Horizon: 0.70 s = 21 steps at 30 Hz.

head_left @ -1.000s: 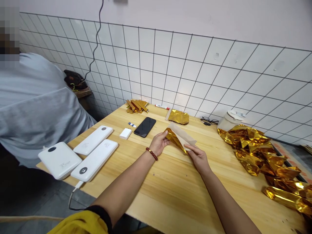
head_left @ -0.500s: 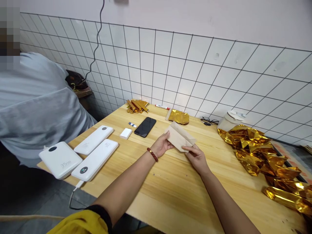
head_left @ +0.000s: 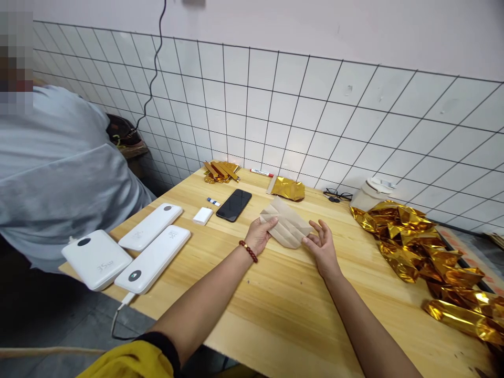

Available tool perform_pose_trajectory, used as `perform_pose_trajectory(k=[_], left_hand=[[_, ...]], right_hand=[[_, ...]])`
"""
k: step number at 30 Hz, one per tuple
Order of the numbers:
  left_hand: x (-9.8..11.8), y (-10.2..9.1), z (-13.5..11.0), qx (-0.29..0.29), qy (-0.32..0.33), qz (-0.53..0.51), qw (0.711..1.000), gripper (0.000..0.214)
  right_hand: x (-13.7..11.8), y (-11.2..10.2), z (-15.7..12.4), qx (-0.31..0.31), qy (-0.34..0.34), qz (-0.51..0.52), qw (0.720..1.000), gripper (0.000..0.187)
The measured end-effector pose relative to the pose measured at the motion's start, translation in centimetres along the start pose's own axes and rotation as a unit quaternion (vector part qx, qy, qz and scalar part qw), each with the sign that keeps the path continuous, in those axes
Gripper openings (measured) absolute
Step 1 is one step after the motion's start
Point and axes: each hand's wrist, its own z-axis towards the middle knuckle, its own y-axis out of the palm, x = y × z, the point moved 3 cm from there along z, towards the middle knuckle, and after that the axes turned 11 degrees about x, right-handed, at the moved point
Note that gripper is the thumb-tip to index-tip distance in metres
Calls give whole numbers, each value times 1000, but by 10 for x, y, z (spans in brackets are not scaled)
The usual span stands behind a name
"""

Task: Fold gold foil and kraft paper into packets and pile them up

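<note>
A creased sheet of thin beige paper [head_left: 286, 224] is held above the wooden table, with fold lines running across it. My left hand [head_left: 261, 234], a dark red bead bracelet on its wrist, grips the paper's left side, thumb on top. At the paper's right edge is my right hand [head_left: 321, 245], its fingers spread apart. The right thumb tip meets the lower right corner; I cannot make out a firm hold there. Beyond the paper lies a flat gold foil piece [head_left: 289, 188] with a pale edge.
White power banks [head_left: 155, 260] occupy the table's left side, near a charger [head_left: 202, 216] and a black phone [head_left: 234, 205]. Gold strips [head_left: 221, 171], a marker [head_left: 261, 172], glasses [head_left: 336, 195] and a white container [head_left: 370, 194] line the back. Crumpled gold foil [head_left: 409, 241] covers the right. A person [head_left: 66, 173] is at left.
The paper has opened out from a folded shape into a flatter, wider sheet. My right fingers have spread from a pinch, and my left thumb now lies over the paper.
</note>
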Motion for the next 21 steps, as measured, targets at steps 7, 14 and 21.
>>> perform_pose_trajectory(k=[7, 14, 21], left_hand=[[-9, 8, -16, -54, 21, 95, 994, 39], [-14, 10, -22, -124, -22, 114, 985, 45], [-17, 11, -15, -83, -33, 87, 992, 43]], right_hand=[[3, 7, -5, -77, 37, -45, 995, 92], [-1, 4, -6, -111, 30, -20, 993, 67], [-1, 3, -4, -89, 61, -7, 994, 44]])
